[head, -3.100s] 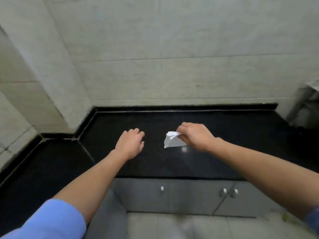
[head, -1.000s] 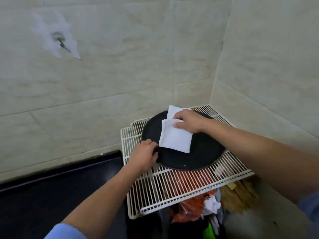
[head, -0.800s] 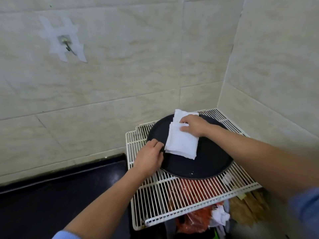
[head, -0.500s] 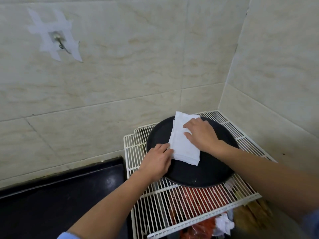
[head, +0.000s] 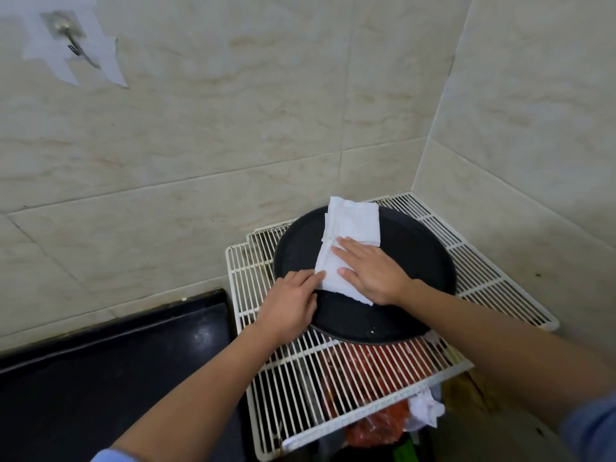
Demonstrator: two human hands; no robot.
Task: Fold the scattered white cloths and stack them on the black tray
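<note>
A round black tray [head: 413, 261] rests on a white wire rack in the corner. A stack of folded white cloths [head: 353, 225] lies across the tray's left half, its far end reaching over the rim. My right hand [head: 370, 268] lies flat, palm down with fingers spread, on the near part of the stack. My left hand [head: 293, 303] rests on the tray's left rim, its fingertips touching the near-left corner of the cloths. Neither hand grips anything.
The white wire rack [head: 333, 378] stands against tiled walls at the back and right. Red bags and clutter [head: 376, 425] sit under it. A black countertop [head: 110, 378] lies to the left. A taped metal hook [head: 71, 45] hangs on the wall upper left.
My right hand carried a folded cloth from the black counter to the tray, set it on the stack and flattened onto it. My left hand slid from the rim to the cloth's corner.
</note>
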